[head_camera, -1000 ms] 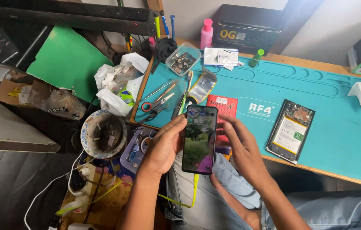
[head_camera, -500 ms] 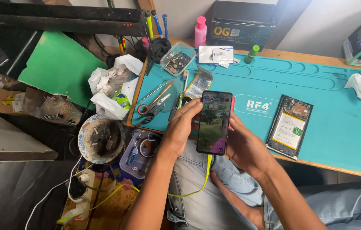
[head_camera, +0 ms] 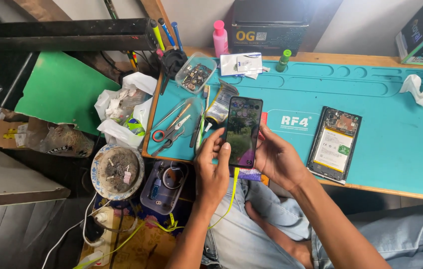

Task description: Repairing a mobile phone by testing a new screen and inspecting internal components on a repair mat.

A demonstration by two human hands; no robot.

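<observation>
Left hand: the left hand [head_camera: 214, 167] is curled around the left edge of the phone, with its thumb lying on the glass near the bottom.
Right hand: the right hand [head_camera: 277, 159] cups the right edge of the phone, fingers bent behind it.
Phone: the phone [head_camera: 242, 130] is held up between both hands, screen lit and facing up, over the near edge of the mat.
Cable: a yellow cable [head_camera: 233, 192] hangs down from under the phone, just below the left hand.
Mat: a blue-green mat [head_camera: 386, 144] lies under and past the hands.
Open phone: a second phone with its back off [head_camera: 334, 144] lies flat on the mat, just beside the right hand.
Scissors: scissors with a red handle [head_camera: 167, 133] lie near the left hand, on its outer side.
Tray: a clear tray of small parts [head_camera: 196, 75] sits farther off, beyond the left hand.
Pink bottle: a pink bottle [head_camera: 220, 38] stands far beyond both hands, at the back.
</observation>
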